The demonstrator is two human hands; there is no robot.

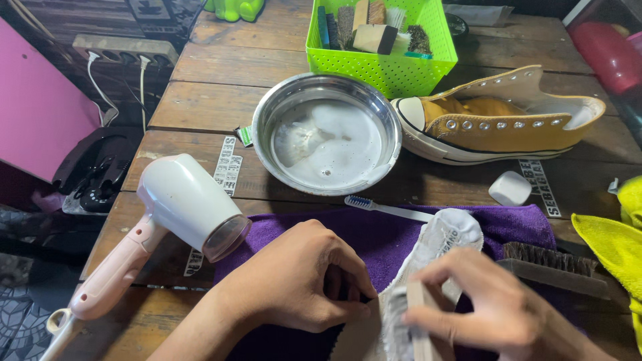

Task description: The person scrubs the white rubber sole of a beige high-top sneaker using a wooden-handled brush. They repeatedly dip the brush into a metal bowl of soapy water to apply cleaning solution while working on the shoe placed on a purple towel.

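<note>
1. At the bottom centre of the frame, the left hand [304,281] has its fingers curled closed, pinning a white insole [435,251] onto the purple cloth [381,241].
2. The right hand [498,304] grips a small brush [404,314], bristles against the insole.
3. Above on the counter [200,100]: steel bowl [326,134], yellow sneaker [498,117], green basket [381,40].
4. Centre left lies a hairdryer [167,220].

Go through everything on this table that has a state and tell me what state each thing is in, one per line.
Left hand: gripping the white shoe's edge.
Right hand: holding a brush on the shoe.
White shoe: lying on the purple towel.
Steel bowl: holds foamy water.
Yellow sneaker: unlaced, on its side.
Hair dryer: lying down.
Toothbrush: lying flat.
Green basket: filled with brushes.
</note>
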